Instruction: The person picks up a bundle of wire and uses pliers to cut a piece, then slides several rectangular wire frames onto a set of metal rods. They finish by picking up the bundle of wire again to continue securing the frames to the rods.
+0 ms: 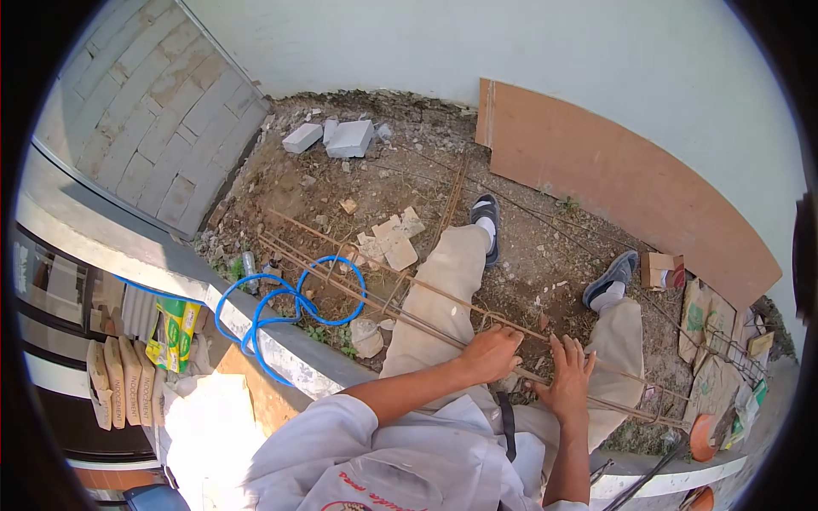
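A long, narrow cage of rusty steel rebar (409, 319) lies slantwise across my thighs, with stirrups bent around its rods. My left hand (492, 353) is closed on the rebar cage near a stirrup, its fingers curled; any small tie wire there is hidden. Just to the right, my right hand (564, 375) rests over the same rods. Its fingers are spread and its thumb stands apart, touching the lower rod.
A blue hose (298, 294) coils beside the low concrete ledge. White blocks (349, 138) and broken tile pieces (394, 243) lie on the dirt. A plywood sheet (613, 170) leans on the wall. Cement bags (123, 379) stand left; a cardboard box (660, 270) sits near my right foot.
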Tool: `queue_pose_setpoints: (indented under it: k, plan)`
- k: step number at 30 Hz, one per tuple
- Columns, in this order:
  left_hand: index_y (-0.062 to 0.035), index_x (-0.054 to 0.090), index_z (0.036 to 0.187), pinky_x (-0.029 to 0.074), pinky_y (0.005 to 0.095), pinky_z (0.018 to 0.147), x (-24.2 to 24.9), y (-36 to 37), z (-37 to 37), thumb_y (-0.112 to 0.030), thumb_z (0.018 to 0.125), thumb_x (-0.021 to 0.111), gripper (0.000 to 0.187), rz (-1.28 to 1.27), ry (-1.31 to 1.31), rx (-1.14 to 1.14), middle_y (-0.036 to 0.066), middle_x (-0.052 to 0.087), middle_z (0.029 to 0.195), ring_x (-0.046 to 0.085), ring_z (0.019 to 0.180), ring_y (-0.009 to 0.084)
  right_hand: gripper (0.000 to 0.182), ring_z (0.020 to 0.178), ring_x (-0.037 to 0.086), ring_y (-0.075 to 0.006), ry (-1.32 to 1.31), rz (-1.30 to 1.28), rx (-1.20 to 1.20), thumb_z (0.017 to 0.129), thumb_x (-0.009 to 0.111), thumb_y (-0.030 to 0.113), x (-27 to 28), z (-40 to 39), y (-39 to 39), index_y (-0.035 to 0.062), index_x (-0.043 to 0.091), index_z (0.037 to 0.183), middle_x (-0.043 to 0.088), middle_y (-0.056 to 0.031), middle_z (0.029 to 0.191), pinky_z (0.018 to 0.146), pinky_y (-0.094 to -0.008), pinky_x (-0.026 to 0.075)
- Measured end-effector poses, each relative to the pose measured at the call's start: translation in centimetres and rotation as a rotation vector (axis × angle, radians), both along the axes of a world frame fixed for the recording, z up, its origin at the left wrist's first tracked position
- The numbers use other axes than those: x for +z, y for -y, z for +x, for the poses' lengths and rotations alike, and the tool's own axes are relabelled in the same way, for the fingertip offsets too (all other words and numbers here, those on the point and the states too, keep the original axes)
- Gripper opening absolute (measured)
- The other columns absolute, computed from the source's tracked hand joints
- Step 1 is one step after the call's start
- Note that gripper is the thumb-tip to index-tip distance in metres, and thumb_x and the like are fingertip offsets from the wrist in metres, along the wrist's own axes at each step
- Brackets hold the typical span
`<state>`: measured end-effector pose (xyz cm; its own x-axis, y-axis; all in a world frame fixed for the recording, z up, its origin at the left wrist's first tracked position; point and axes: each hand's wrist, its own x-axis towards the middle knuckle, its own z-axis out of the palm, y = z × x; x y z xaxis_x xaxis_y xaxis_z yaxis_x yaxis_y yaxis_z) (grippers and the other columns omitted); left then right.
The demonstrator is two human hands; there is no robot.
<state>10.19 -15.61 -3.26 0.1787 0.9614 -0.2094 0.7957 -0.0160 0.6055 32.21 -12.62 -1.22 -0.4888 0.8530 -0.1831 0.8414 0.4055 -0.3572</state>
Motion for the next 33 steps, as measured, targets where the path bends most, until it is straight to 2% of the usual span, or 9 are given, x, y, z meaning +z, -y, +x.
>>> queue_pose_setpoints:
  k: [4, 7, 12, 19, 22, 24, 25, 31, 33]
  plan:
    - [0.0029, 0.065, 0.126, 0.054, 0.0461, 0.100, 0.1, 0.7, -0.5, -0.024, 0.091, 0.075, 0.045, 0.135, 0.094, -0.004, 0.021, 0.071, 0.120, 0.065, 0.115, 0.0395, 0.109, 0.150, 0.036, -0.0368, -0.012, 0.020, -0.005, 0.060, 0.098, 0.026, -0.5, 0.0, 0.1, 0.0154, 0.044, 0.154, 0.045, -0.0154, 0.156, 0.126, -0.0645, 0.016]
    - [0.0020, 0.069, 0.120, 0.055, 0.0454, 0.096, 1.2, 1.9, -2.3, -0.021, 0.090, 0.077, 0.039, 0.342, 0.223, 0.120, 0.019, 0.072, 0.115, 0.067, 0.110, 0.0389, 0.109, 0.150, 0.036, -0.0369, -0.027, 0.040, -0.005, 0.060, 0.098, 0.025, -0.6, -0.1, 0.1, 0.0156, 0.044, 0.154, 0.045, -0.0155, 0.155, 0.126, -0.0645, 0.016]
    - [0.0013, 0.071, 0.114, 0.055, 0.0433, 0.091, 3.2, 3.8, -8.2, -0.013, 0.086, 0.079, 0.032, 0.480, 0.114, 0.341, 0.020, 0.073, 0.109, 0.068, 0.105, 0.0377, 0.108, 0.149, 0.036, -0.0379, -0.039, 0.063, -0.010, 0.061, 0.097, 0.025, -0.9, 0.1, 0.2, 0.0149, 0.043, 0.154, 0.045, -0.0158, 0.155, 0.126, -0.0644, 0.016]
    - [0.0013, 0.068, 0.115, 0.053, 0.0439, 0.083, 2.4, 6.2, -15.8, -0.011, 0.084, 0.078, 0.034, 0.409, -0.214, 0.756, 0.018, 0.066, 0.107, 0.065, 0.094, 0.0364, 0.110, 0.150, 0.035, -0.0366, -0.064, 0.090, -0.013, 0.058, 0.098, 0.025, -1.7, 0.4, 0.3, 0.0141, 0.045, 0.153, 0.044, -0.0149, 0.157, 0.126, -0.0642, 0.017]
    - [0.0026, 0.065, 0.118, 0.050, 0.0489, 0.096, 2.0, 6.4, -17.4, -0.015, 0.086, 0.077, 0.038, 0.273, -0.201, 0.737, 0.024, 0.063, 0.110, 0.062, 0.107, 0.0444, 0.109, 0.150, 0.035, -0.0378, -0.065, 0.078, -0.008, 0.059, 0.097, 0.028, -1.4, 0.6, 0.2, 0.0142, 0.045, 0.154, 0.044, -0.0163, 0.156, 0.125, -0.0646, 0.017]
    - [0.0031, 0.065, 0.118, 0.050, 0.0486, 0.096, 2.3, 6.2, -16.6, -0.014, 0.086, 0.077, 0.038, 0.305, -0.205, 0.731, 0.023, 0.063, 0.110, 0.062, 0.106, 0.0442, 0.108, 0.150, 0.034, -0.0395, -0.092, 0.048, -0.013, 0.061, 0.097, 0.030, -0.7, 0.7, 0.3, 0.0144, 0.046, 0.154, 0.043, -0.0180, 0.156, 0.125, -0.0652, 0.017]
    - [0.0034, 0.065, 0.118, 0.050, 0.0484, 0.095, 2.7, 6.1, -16.3, -0.014, 0.086, 0.077, 0.038, 0.325, -0.209, 0.727, 0.023, 0.063, 0.110, 0.062, 0.106, 0.0441, 0.107, 0.151, 0.033, -0.0401, -0.086, 0.051, -0.002, 0.062, 0.096, 0.038, -0.5, 0.9, 0.3, 0.0139, 0.046, 0.154, 0.042, -0.0192, 0.156, 0.125, -0.0663, 0.016]
    - [0.0018, 0.068, 0.112, 0.053, 0.0415, 0.081, 3.4, 4.5, -12.0, -0.007, 0.085, 0.076, 0.030, 0.277, 0.021, 0.565, 0.019, 0.066, 0.102, 0.065, 0.088, 0.0348, 0.095, 0.152, 0.031, -0.0416, -0.192, 0.158, -0.098, 0.076, 0.087, 0.050, 1.2, 2.8, 1.0, 0.0112, 0.048, 0.153, 0.040, -0.0205, 0.158, 0.124, -0.0673, 0.014]
    - [0.0013, 0.068, 0.111, 0.054, 0.0401, 0.078, 3.2, 3.8, -9.9, -0.005, 0.084, 0.077, 0.029, 0.307, 0.082, 0.457, 0.018, 0.067, 0.101, 0.065, 0.085, 0.0328, 0.088, 0.151, 0.032, -0.0417, -0.215, 0.221, -0.175, 0.081, 0.084, 0.047, 0.7, 4.4, 1.4, 0.0104, 0.048, 0.152, 0.041, -0.0205, 0.158, 0.124, -0.0670, 0.014]
